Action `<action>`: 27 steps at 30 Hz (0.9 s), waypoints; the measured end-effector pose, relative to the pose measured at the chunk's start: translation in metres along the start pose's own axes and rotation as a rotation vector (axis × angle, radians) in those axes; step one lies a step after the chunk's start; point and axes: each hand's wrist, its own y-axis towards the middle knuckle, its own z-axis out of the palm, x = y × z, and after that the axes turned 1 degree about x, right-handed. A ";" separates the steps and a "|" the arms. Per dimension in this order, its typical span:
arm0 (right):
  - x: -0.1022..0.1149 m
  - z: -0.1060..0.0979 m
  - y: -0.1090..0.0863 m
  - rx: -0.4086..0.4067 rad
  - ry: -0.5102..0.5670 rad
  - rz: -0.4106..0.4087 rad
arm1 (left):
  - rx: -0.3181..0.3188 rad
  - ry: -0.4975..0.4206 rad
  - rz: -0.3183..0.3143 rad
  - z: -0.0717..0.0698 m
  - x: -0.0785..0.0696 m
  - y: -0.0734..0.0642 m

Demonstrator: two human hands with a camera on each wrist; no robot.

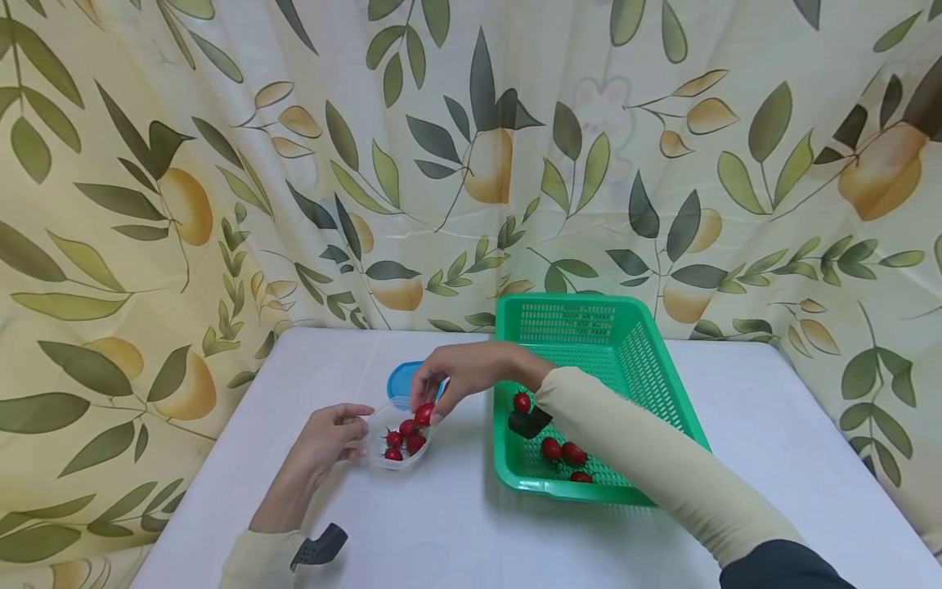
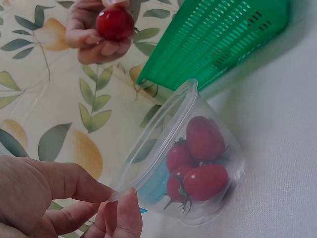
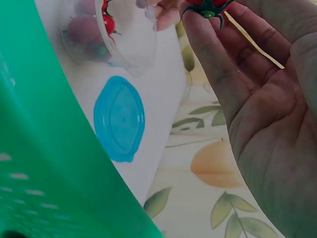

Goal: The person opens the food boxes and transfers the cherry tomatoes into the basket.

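A clear plastic container [image 2: 171, 130] with several red cherry tomatoes [image 2: 206, 182] in it stands on the white table. My left hand [image 1: 333, 442] pinches its rim between thumb and fingers, as the left wrist view shows. Above the container's opening, my right hand [image 1: 467, 372] holds another cherry tomato [image 2: 115, 23] between thumb and fingertips. That tomato's green stem end [image 3: 208, 13] faces the right wrist camera. Just behind the container lies a blue lid [image 3: 120, 119], partly covered by the right hand in the head view.
A green perforated basket [image 1: 504, 458] stands to the right, with several more cherry tomatoes [image 1: 574, 454] near its front left. The right forearm crosses over it and hides part of its inside. A leaf-and-fruit patterned curtain [image 1: 456, 245] hangs behind the table.
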 end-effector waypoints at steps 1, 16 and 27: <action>0.000 -0.001 -0.002 -0.007 0.008 0.002 | 0.000 0.002 0.001 0.000 0.000 0.000; 0.000 -0.008 -0.032 -0.099 0.059 0.012 | -0.001 0.013 0.022 0.000 0.000 -0.002; -0.004 -0.007 -0.046 -0.149 0.059 0.023 | -0.002 0.018 0.016 0.000 -0.001 -0.002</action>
